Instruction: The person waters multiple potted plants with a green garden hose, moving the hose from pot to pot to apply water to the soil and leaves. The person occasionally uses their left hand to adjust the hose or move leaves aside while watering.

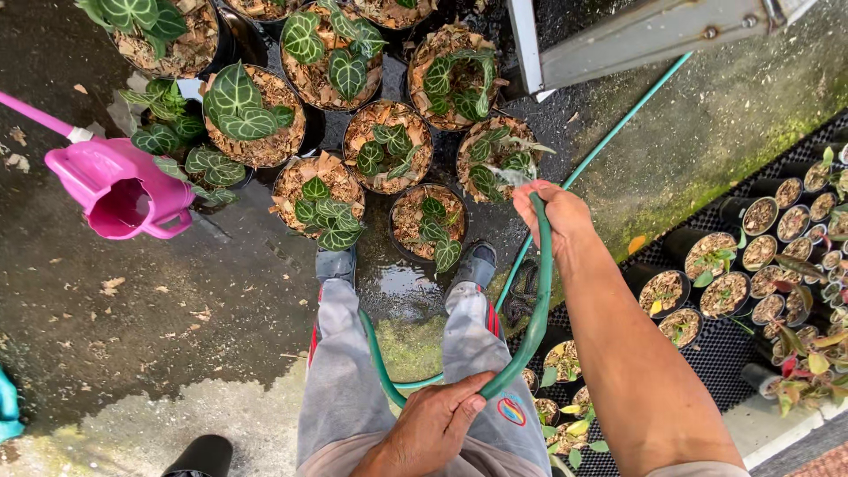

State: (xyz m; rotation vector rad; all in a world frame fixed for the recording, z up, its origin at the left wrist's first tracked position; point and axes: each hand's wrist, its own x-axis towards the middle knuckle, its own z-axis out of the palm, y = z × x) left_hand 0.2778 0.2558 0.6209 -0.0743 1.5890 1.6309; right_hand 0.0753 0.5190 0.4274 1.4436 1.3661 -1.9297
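On the wet dark concrete between two groups of pots, the right hand (558, 212) grips the end of a smooth green hose (535, 309), thumb pressed over it, above a round potted plant (497, 157) with veined leaves. The left hand (435, 426) clasps a lower bend of the hose near the knees. A pink plastic watering can (119, 185) stands to the left, with bare pavement below it. Small black pots (717, 256) crowd a mesh mat on the right.
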